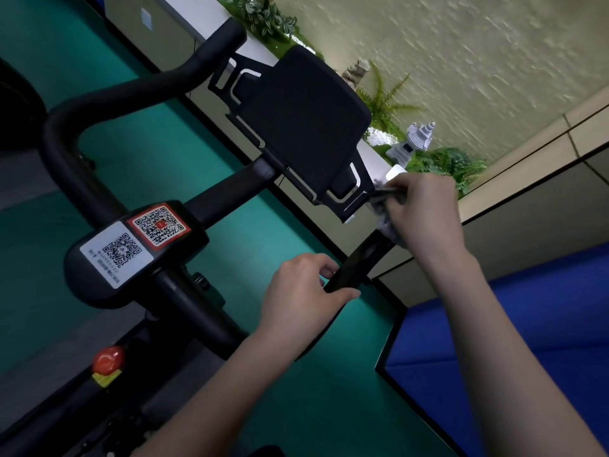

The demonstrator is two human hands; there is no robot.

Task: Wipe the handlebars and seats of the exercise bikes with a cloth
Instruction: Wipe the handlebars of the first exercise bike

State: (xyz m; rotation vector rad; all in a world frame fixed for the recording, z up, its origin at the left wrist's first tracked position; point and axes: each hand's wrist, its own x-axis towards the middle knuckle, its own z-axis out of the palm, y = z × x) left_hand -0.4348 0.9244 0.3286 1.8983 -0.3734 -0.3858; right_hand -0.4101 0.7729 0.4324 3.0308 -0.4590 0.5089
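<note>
A black exercise bike fills the tilted view. Its curved handlebar (75,166) loops at the left, and a right-hand bar section (359,262) runs between my hands. My left hand (306,291) grips the lower part of that bar. Higher up, my right hand (425,209) is closed on a grey cloth (387,225), pressing it around the bar's upper end beside the black tablet holder (303,127). No seat is in view.
A console with two QR stickers (138,245) sits on the stem, above a red knob (108,359). Beyond the bike are a teal floor, a blue mat (514,341), and a white ledge with plants and a small stone lantern (412,143).
</note>
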